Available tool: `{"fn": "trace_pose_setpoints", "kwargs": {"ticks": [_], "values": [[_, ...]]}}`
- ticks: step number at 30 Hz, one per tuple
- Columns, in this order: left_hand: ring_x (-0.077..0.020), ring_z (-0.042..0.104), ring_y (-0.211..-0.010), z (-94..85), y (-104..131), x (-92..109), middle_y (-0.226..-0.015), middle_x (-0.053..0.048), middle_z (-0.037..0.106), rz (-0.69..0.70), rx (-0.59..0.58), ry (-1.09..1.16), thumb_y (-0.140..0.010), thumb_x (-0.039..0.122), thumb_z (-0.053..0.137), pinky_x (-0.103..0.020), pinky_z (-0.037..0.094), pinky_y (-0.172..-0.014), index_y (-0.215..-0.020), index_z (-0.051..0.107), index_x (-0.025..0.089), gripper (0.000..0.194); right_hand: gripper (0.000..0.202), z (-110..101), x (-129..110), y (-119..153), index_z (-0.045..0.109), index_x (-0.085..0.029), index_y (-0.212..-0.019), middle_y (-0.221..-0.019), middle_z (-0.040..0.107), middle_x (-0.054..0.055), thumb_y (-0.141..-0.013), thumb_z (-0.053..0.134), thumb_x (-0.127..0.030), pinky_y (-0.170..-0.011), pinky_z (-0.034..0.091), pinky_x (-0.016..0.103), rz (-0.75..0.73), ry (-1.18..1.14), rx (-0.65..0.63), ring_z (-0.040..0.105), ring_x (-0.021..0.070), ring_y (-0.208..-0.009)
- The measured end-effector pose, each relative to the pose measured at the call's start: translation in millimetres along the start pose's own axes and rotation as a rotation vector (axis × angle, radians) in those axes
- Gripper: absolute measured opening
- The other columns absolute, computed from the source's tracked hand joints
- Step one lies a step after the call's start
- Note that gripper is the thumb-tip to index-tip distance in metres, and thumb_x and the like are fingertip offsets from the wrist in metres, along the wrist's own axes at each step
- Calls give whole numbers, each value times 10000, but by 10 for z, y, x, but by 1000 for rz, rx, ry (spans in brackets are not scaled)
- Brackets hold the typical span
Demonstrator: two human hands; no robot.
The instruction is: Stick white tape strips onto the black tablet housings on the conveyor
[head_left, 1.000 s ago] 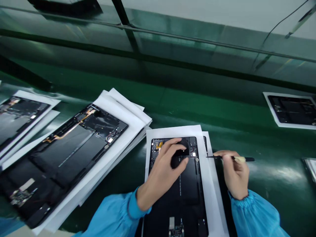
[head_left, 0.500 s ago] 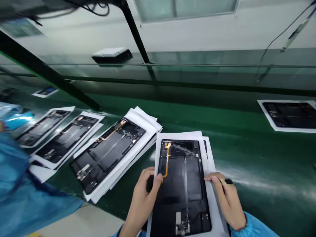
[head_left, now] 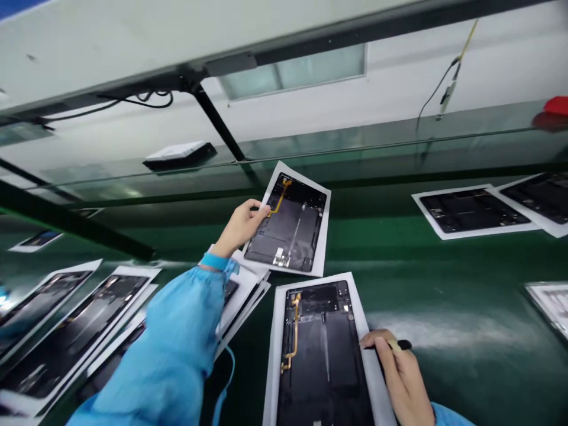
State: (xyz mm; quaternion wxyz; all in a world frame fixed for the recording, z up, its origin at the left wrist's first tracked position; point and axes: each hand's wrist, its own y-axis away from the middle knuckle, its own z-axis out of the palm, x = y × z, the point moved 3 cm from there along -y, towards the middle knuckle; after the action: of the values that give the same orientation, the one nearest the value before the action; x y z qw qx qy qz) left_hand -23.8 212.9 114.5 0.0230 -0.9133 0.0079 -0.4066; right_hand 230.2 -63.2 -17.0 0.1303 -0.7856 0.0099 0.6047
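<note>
My left hand is closed on the left edge of a tablet housing with its white sheet, lifted beyond the near one. An orange flex cable runs along its left side. Directly before me lies a second tablet housing on a white sheet, also with an orange flex cable. At that sheet's right edge, my right hand has its fingers pinched, holding a thin beige tool with a black end. The tool's kind and its tip are hidden by the fingers.
A stack of housings on sheets stands partly behind my left sleeve. More housings lie at the left. Two others rest at the back right of the green bench. A dark box sits on the glass shelf.
My left hand has carried the upper housing with its sheet away and up, exposing another housing beneath. My right hand stays by the sheet edge with the tool. The view has shifted.
</note>
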Motion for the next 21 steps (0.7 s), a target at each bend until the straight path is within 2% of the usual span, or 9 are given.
{"fn": "trace_pose_setpoints", "kwargs": {"ticks": [2, 4, 7, 9, 12, 15, 16, 18, 21], "values": [[-138, 620, -653, 212, -329, -122, -821, -23, 661, -32, 24, -7, -945, 384, 584, -261, 513, -589, -1016, 613, 126, 269, 360, -7, 36, -9, 678, -224, -861, -828, 714, 44, -1017, 377, -344, -746, 549, 229, 22, 3, 20, 699, 180, -810], [-171, 654, -818, 376, -515, -240, -1004, -55, 656, -61, 51, -31, -956, 350, 585, -339, 561, -719, -1091, 614, 129, 261, 353, -15, 72, -12, 676, -226, -864, -842, 712, 39, -1017, 379, -341, -749, 542, 227, 43, 10, 35, 697, 176, -816], [-224, 639, -994, 488, -560, -311, -1158, -86, 628, -67, 83, -78, -946, 339, 602, -433, 542, -854, -1166, 600, 143, 295, 327, -32, 105, -19, 673, -228, -875, -873, 709, 42, -1013, 397, -337, -778, 537, 242, 70, 3, 73, 690, 179, -858], [-237, 627, -1040, 529, -426, -257, -1157, -97, 640, -23, 66, -94, -954, 318, 584, -459, 502, -923, -1146, 609, 133, 268, 319, -59, 107, -28, 670, -227, -858, -896, 701, 48, -1009, 412, -338, -799, 533, 259, 89, -10, 129, 676, 183, -888], [-223, 625, -1061, 669, 78, -89, -1096, -75, 687, 116, -55, -70, -959, 282, 552, -391, 449, -995, -1083, 648, 151, 204, 331, -113, 106, -51, 670, -222, -828, -841, 670, 46, -1002, 428, -363, -695, 528, 257, 141, -8, 215, 646, 169, -790], [-208, 603, -1123, 899, 843, -14, -1149, -21, 686, 242, -200, -23, -886, 272, 651, -343, 431, -1026, -1065, 679, 232, 186, 366, -129, 106, -106, 673, -213, -769, -766, 651, 48, -997, 440, -380, -664, 523, 268, 183, 3, 208, 639, 177, -771], [-221, 598, -1133, 980, 1098, -36, -1163, -26, 680, 274, -246, -14, -876, 258, 659, -366, 434, -1026, -1018, 695, 236, 148, 372, -117, 103, -134, 673, -210, -746, -776, 661, 54, -993, 451, -376, -704, 531, 280, 185, 6, 184, 648, 187, -815], [-239, 584, -1153, 1113, 1517, -137, -1209, -41, 650, 329, -289, -43, -895, 253, 639, -420, 437, -1023, -1045, 693, 255, 160, 309, -72, 92, -201, 681, -209, -749, -837, 685, 61, -964, 520, -362, -765, 544, 296, 181, 8, 134, 658, 199, -882], [-264, 547, -1205, 1224, 1839, -334, -1278, -52, 602, 349, -283, -89, -902, 255, 640, -480, 410, -1048, -1072, 694, 280, 180, 127, 12, 78, -306, 689, -214, -843, -856, 690, 47, -871, 666, -336, -708, 575, 279, 175, -29, 113, 675, 187, -820]]}}
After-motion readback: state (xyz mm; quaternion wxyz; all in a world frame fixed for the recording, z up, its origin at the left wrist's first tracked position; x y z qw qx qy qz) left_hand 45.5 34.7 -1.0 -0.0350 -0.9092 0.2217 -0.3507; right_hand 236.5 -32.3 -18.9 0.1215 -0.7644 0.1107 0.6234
